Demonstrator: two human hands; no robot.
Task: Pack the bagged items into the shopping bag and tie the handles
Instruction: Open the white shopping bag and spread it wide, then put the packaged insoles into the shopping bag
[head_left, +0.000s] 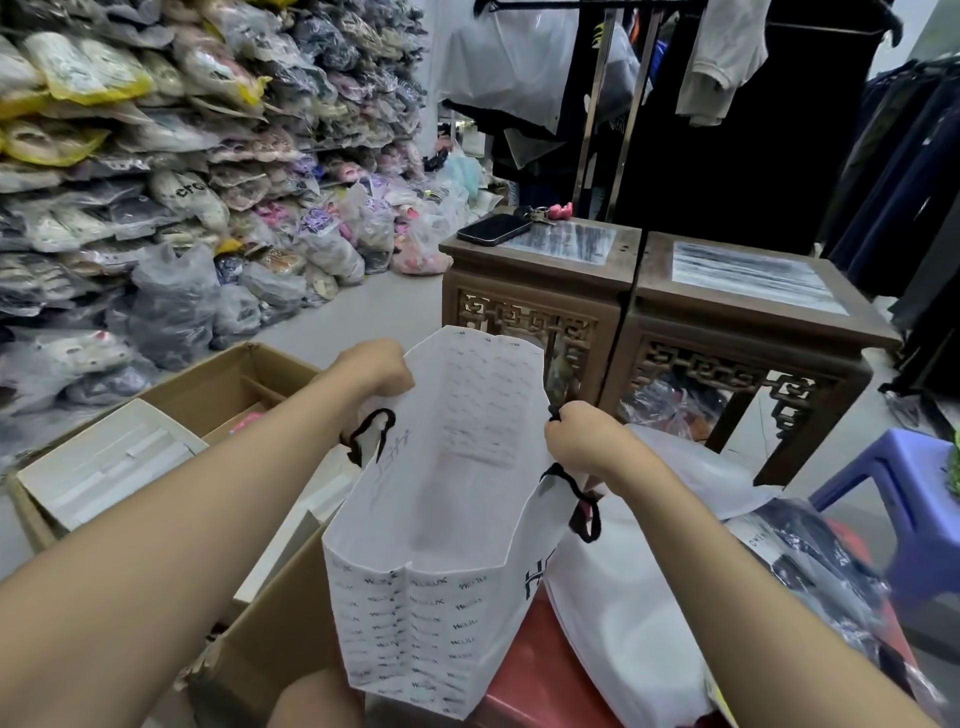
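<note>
Shopping bag (441, 597) matt white paper; box (270, 639) rough cardboard; side tables (545, 291) carved dark wood.

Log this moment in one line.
shopping bag: held open, looks empty | left hand: grips its rim | right hand: grips opposite rim

Shopping bag (431, 613) standing open at centre; left hand (376, 370) gripping its left rim, right hand (584, 439) gripping its right rim. Cardboard box (280, 649) sitting to its left, bagged items (810, 566) lying to its right. Left table (545, 260) and right table (748, 322) standing behind; phone (493, 228) lying on left table.
</note>
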